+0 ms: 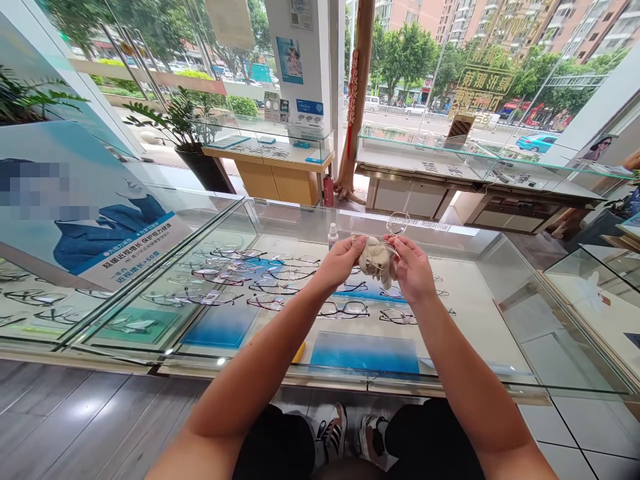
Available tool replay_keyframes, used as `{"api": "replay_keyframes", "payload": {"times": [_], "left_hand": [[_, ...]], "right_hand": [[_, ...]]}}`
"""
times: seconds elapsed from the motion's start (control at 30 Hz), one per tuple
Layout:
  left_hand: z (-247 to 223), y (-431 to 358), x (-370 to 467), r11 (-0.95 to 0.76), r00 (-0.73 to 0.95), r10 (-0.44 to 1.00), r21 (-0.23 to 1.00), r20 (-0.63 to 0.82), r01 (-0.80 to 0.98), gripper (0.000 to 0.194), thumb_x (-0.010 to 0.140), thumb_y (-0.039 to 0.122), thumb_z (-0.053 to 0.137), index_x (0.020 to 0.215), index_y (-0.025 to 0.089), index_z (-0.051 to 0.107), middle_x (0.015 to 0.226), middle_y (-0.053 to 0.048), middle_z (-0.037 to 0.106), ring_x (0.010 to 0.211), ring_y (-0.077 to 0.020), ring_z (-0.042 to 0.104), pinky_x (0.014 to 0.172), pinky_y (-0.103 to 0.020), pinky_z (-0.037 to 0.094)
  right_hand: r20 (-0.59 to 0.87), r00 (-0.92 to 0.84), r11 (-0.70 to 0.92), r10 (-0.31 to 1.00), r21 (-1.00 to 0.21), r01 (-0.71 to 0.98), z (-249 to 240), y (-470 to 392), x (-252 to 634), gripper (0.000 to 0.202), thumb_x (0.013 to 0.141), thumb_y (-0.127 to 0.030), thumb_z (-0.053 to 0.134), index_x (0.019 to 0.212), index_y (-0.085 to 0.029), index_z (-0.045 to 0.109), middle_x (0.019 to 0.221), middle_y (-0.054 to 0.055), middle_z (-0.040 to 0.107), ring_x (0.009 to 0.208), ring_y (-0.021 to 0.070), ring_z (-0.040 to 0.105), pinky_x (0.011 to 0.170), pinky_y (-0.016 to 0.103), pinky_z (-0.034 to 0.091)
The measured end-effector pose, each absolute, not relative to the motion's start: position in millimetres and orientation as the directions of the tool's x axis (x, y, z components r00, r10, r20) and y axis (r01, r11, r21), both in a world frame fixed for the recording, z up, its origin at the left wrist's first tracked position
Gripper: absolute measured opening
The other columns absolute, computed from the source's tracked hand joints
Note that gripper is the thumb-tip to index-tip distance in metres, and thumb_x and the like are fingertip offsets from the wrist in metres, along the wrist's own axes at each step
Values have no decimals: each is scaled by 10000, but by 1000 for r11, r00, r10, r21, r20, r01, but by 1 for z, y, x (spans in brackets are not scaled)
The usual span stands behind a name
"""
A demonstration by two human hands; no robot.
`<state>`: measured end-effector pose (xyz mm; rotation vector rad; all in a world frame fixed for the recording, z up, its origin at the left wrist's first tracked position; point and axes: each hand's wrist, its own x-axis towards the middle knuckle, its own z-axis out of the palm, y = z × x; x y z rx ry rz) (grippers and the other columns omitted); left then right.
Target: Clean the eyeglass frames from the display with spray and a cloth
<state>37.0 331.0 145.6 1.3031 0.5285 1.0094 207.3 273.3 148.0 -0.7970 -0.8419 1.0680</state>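
Above the glass display case, my left hand (343, 261) is closed on a crumpled beige cloth (376, 259). My right hand (414, 268) pinches a pair of thin-framed eyeglasses (397, 224), one round lens sticking up above the fingers. The cloth lies against the lower part of the glasses, between both hands, and hides some of the frame. Just beyond my left hand stands a small white bottle (333, 236) on the glass top. Rows of eyeglasses (345, 309) show through the glass below my forearms.
The display case (470, 287) spans the front, its glass edge near my knees. A large blue and white poster board (90, 207) stands on the left. Farther back are a potted plant (187, 127), a smaller showcase (275, 160), a wooden trunk (357, 100) and a red extinguisher (328, 190).
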Motion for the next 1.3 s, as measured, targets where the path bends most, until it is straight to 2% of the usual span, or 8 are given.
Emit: {"api": "replay_keyframes", "payload": {"times": [0.2, 0.4, 0.57, 0.7, 0.83, 0.93, 1.17, 1.3], "left_hand": [[148, 341, 29, -48, 418, 886, 938, 199, -344, 651, 819, 750, 828, 1020, 132, 775, 907, -78, 782, 874, -195, 730, 896, -366, 598], [156, 337, 26, -29, 526, 810, 914, 259, -405, 595, 877, 713, 804, 1049, 144, 795, 961, -102, 800, 964, -235, 755, 970, -412, 588], [158, 334, 26, -87, 568, 760, 915, 316, -394, 543, 919, 692, 773, 962, 151, 767, 909, -77, 759, 895, -204, 701, 899, -376, 565], [158, 332, 25, -96, 620, 713, 921, 328, -377, 454, 939, 599, 797, 914, 150, 733, 836, -44, 690, 805, -156, 615, 804, -317, 511], [159, 328, 28, -18, 634, 709, 908, 307, -420, 421, 867, 473, 905, 1046, 128, 743, 838, -33, 686, 747, -123, 586, 745, -280, 477], [158, 325, 31, 6, 600, 741, 891, 301, -454, 410, 821, 434, 947, 981, 122, 734, 762, -13, 666, 654, -100, 554, 652, -256, 438], [155, 325, 36, -64, 526, 787, 891, 322, -449, 483, 935, 588, 809, 801, 144, 677, 603, 9, 595, 567, -117, 576, 602, -255, 475], [160, 326, 35, -9, 532, 779, 854, 332, -520, 496, 878, 597, 863, 880, 131, 693, 675, -12, 642, 573, -123, 585, 584, -267, 501]], "right_hand": [[269, 185, 317, 945, -893, -321, 156, 267, 210, 172, 901, -446, 810, 883, -275, 823, 1069, 38, 829, 1051, 219, 700, 970, 375, 534], [274, 55, 279, 960, -930, -241, 157, 263, 207, 235, 910, -508, 815, 891, -273, 822, 1008, 40, 836, 954, 217, 684, 927, 380, 511], [261, -10, 253, 965, -945, -208, 159, 262, 205, 270, 888, -546, 840, 880, -276, 840, 968, 37, 833, 879, 214, 652, 889, 387, 511], [261, -62, 245, 963, -949, -198, 158, 263, 204, 272, 883, -548, 844, 873, -277, 857, 938, 32, 823, 890, 212, 657, 910, 391, 519], [247, -90, 223, 965, -949, -221, 151, 266, 204, 271, 853, -540, 875, 877, -270, 861, 911, 37, 812, 907, 223, 686, 944, 407, 536], [236, -113, 210, 965, -956, -207, 147, 268, 203, 289, 846, -547, 883, 896, -263, 860, 936, 51, 820, 946, 239, 708, 974, 429, 540], [213, -136, 189, 967, -967, -171, 148, 266, 199, 345, 827, -569, 894, 939, -246, 849, 932, 61, 821, 939, 238, 702, 989, 452, 530], [227, -125, 203, 966, -963, -176, 148, 266, 199, 316, 849, -556, 871, 871, -243, 834, 913, 55, 808, 920, 225, 677, 952, 421, 508]]}}
